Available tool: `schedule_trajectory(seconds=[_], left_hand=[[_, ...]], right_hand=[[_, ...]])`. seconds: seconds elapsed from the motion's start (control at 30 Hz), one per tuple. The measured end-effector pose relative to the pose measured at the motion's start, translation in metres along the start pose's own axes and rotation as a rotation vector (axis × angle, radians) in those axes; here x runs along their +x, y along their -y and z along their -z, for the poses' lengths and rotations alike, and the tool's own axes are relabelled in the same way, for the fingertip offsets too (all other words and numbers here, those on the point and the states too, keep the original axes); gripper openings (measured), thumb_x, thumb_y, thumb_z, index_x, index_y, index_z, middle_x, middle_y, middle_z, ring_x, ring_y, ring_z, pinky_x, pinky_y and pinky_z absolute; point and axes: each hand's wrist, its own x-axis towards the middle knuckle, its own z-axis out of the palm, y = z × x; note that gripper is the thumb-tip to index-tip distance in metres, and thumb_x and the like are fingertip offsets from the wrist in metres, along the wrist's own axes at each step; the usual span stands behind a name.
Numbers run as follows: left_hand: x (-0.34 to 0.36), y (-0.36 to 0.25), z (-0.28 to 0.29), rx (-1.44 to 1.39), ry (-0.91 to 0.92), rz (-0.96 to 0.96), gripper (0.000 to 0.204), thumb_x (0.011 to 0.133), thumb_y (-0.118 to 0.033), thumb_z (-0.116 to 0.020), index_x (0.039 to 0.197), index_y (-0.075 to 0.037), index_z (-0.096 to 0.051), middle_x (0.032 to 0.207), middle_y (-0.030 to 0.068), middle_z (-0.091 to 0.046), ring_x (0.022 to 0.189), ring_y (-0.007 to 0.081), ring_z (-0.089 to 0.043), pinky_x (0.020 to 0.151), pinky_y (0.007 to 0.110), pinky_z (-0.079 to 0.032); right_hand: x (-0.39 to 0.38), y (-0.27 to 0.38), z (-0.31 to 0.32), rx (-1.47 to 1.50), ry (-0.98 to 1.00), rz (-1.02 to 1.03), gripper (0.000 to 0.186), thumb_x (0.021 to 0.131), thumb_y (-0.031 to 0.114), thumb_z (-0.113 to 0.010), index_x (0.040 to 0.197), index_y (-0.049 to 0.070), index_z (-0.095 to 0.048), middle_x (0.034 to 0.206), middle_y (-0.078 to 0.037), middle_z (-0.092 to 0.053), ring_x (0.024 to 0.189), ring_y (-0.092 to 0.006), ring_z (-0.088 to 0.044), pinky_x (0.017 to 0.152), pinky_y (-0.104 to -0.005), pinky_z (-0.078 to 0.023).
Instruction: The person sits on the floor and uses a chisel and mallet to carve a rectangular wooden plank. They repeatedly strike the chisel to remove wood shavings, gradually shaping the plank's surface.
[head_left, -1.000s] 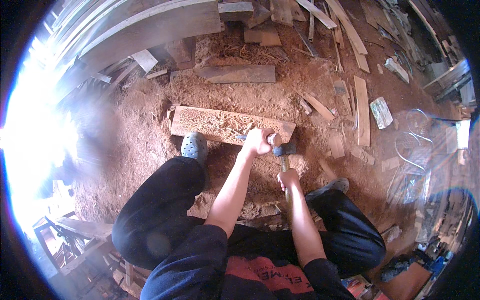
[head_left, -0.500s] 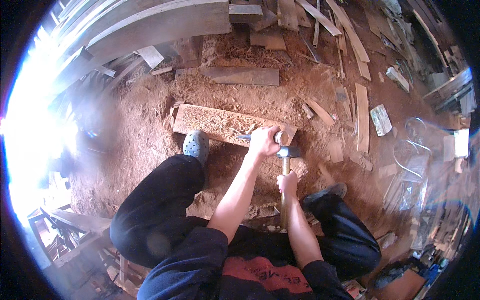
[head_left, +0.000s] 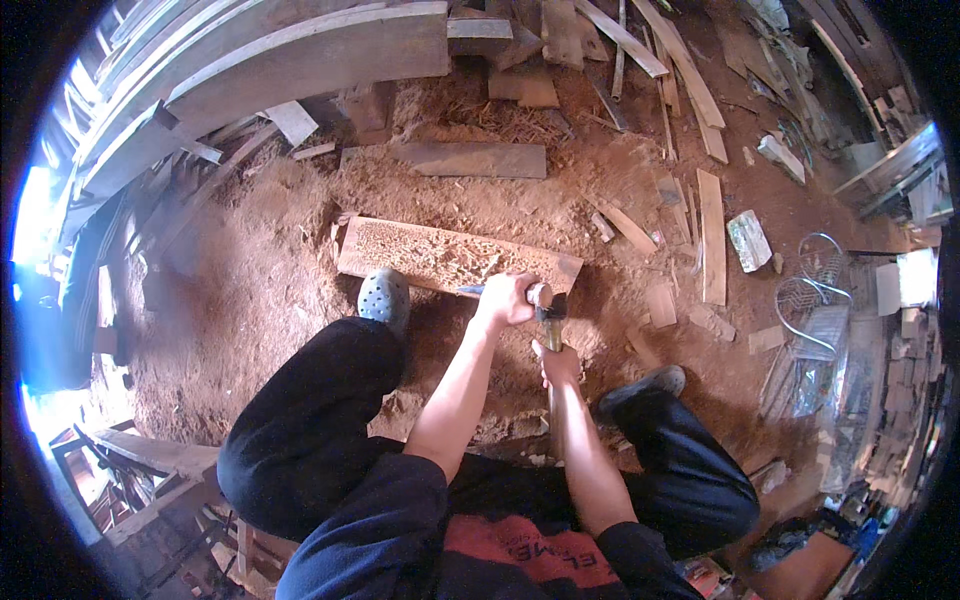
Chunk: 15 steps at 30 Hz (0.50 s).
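My left hand [head_left: 507, 299] is closed around a chisel [head_left: 472, 290], its metal blade pointing left over the near edge of a carved wooden board [head_left: 440, 249]. The round butt of the chisel's handle sticks out to the right of my fist. My right hand [head_left: 557, 364] grips a hammer [head_left: 556, 420] by its wooden handle, with the dark head up against or very near the chisel's butt. Rough gouge marks and chips cover most of the board's face. My left foot, in a grey clog [head_left: 384, 298], rests at the board's near edge.
Bare reddish soil surrounds the board. A grey plank [head_left: 470, 160] lies beyond it, and long stacked planks [head_left: 320, 62] fill the far left. Loose offcuts [head_left: 712, 235], a whitish block [head_left: 749, 241] and a wire rack [head_left: 812, 300] lie to the right. My right foot [head_left: 660, 385] stands nearby.
The hammer head has moved left toward the chisel's butt. My left hand and the chisel have shifted slightly left and nearer in the picture; the whole view has also moved a little.
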Motion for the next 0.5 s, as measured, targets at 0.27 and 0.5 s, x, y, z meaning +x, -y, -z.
schedule_trajectory(seconds=[0.27,0.5], left_hand=[[0.007,0.007,0.015,0.012,-0.001,0.055,0.029,0.060,-0.017,-0.059,0.088,-0.010,-0.064,0.080,0.0154,-0.065,0.081,0.0343,-0.063,0.073,0.041,-0.050],[0.005,0.009,0.020,-0.079,-0.023,0.041,0.031,0.058,-0.015,-0.059,0.088,-0.009,-0.064,0.080,0.0163,-0.065,0.080,0.0354,-0.063,0.072,0.041,-0.050]], right_hand=[[-0.053,0.031,0.068,0.686,0.013,0.166,0.013,0.071,0.004,-0.061,0.077,0.008,-0.050,0.048,0.001,-0.044,0.033,-0.0096,-0.039,0.029,-0.0259,-0.031],[-0.133,0.096,0.157,1.005,-0.095,0.846,0.016,0.074,-0.001,-0.051,0.075,0.011,-0.041,0.049,0.004,-0.033,0.034,-0.0082,-0.031,0.033,-0.0259,-0.033]])
